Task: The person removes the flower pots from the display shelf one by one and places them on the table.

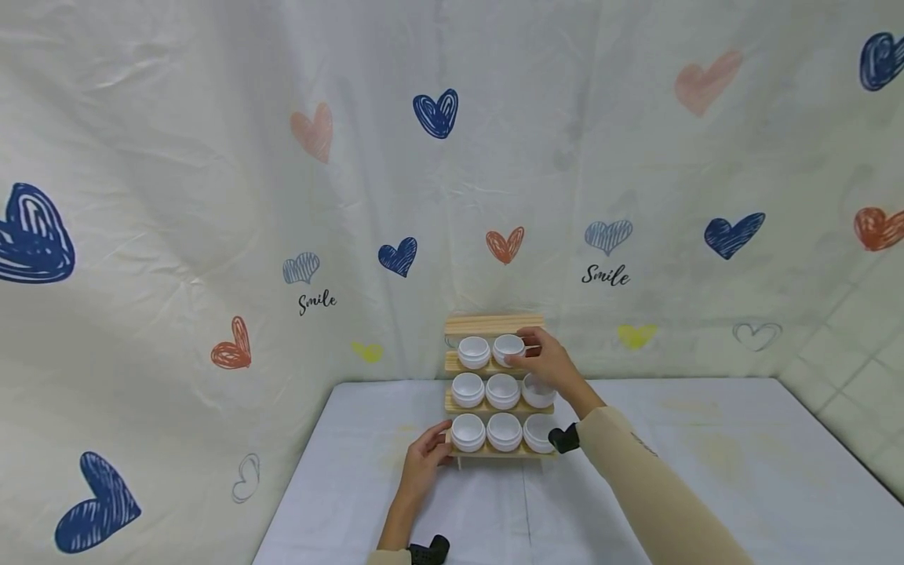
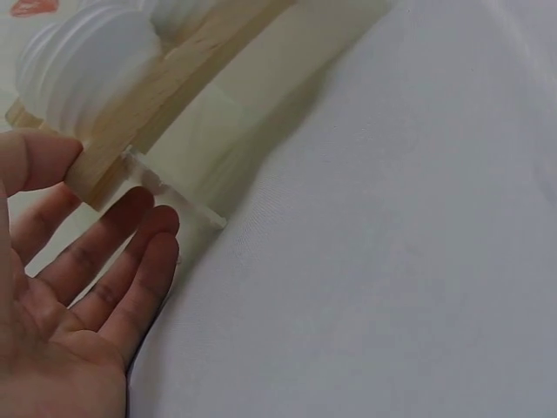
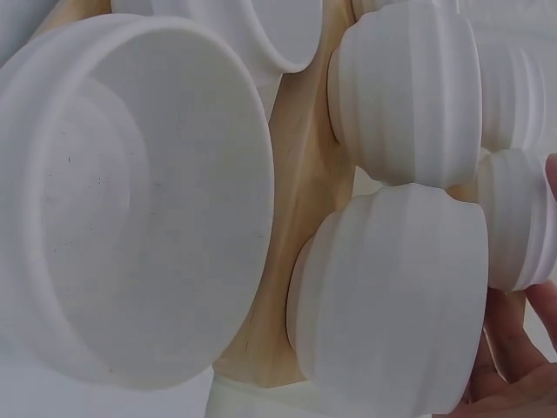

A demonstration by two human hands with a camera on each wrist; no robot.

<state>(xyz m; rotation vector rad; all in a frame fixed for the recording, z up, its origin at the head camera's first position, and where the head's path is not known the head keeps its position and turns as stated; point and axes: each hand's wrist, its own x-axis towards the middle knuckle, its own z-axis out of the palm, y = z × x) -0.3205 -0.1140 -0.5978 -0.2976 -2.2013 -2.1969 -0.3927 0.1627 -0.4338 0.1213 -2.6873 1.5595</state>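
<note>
A tiered wooden stand [image 1: 494, 324] bears rows of small white bowls: three on the bottom tier, three on the middle one, two on the tier above. My right hand [image 1: 549, 361] holds the right-hand bowl [image 1: 508, 350] of that upper row between thumb and fingers. In the right wrist view this bowl [image 3: 515, 218] shows beside the fingers, partly cut off by the frame. Low on the stand's left side, my left hand [image 1: 424, 459] grips the end of the bottom board [image 2: 104, 170], thumb on the board and other fingers underneath, close to the left bowl [image 1: 468, 433].
The stand is on a white-covered table [image 1: 395, 404], close to a pale curtain [image 1: 176, 157] printed with hearts and the word Smile. A thin clear leg [image 2: 187, 196] props the bottom board. Black straps with small devices [image 1: 563, 439] sit on both wrists.
</note>
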